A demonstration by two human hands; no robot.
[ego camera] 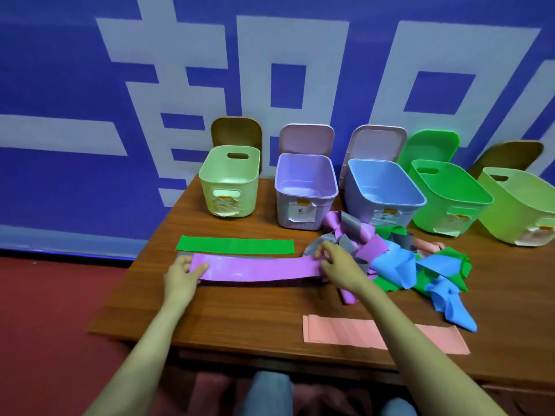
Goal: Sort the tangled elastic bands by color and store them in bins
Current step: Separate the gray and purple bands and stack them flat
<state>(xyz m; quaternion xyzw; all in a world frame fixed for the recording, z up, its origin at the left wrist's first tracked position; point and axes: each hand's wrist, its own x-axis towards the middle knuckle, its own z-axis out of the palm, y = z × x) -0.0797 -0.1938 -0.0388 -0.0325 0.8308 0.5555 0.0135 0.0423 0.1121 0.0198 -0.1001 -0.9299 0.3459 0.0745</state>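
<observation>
A purple band point(255, 268) is stretched flat across the wooden table point(234, 313). My left hand point(180, 274) pinches its left end and my right hand point(336, 264) grips its right end. A grey band edge shows just beyond the purple one. A flat green band point(234, 245) lies behind it. A tangled pile point(399, 259) of purple, grey, blue, green and pink bands sits to the right. A flat pink band point(339, 333) lies near the front edge, partly under my right forearm.
Several open bins line the back of the table: pale green point(229, 178), purple point(304, 190), blue point(381, 190), bright green point(447, 196), light green point(516, 205). Their lids lean on the blue wall. The table's left edge drops to red floor.
</observation>
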